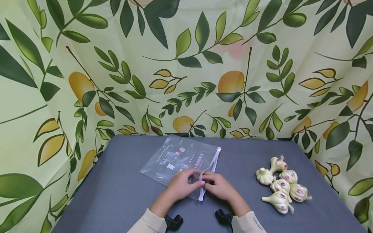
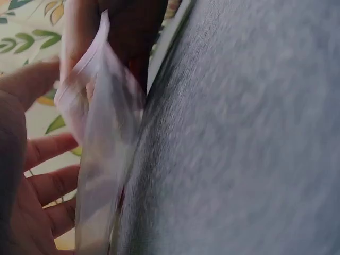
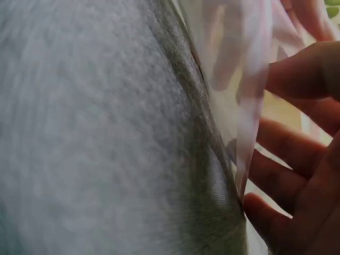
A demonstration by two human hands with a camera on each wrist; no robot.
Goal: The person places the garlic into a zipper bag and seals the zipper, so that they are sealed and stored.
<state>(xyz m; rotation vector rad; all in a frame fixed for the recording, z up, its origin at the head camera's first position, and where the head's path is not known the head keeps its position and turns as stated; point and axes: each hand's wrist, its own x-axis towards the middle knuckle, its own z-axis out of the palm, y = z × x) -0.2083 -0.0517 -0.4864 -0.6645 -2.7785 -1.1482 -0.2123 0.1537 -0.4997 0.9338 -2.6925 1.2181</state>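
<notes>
The slider-zip bag (image 1: 182,158) is laid on the grey table (image 1: 116,184), zip edge (image 1: 215,161) rightward. There, the left hand (image 1: 182,185) and right hand (image 1: 220,187) are held loosely bent-fingered; whether plastic is pinched cannot be told. Its sides are best parted evenly.

Makeshift tabletop booth, leaf-and-fruit-print fabric (image 1: 204,72) hung around three sides, plain grey table (image 1: 116,181) between them

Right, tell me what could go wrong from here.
The thin bag could crease or tear where the left hand and right hand meet at its edge. That edge may sag shut if either hand moves away. The garlic lies heaped together, so lifting one bulb could set others rolling.
</notes>
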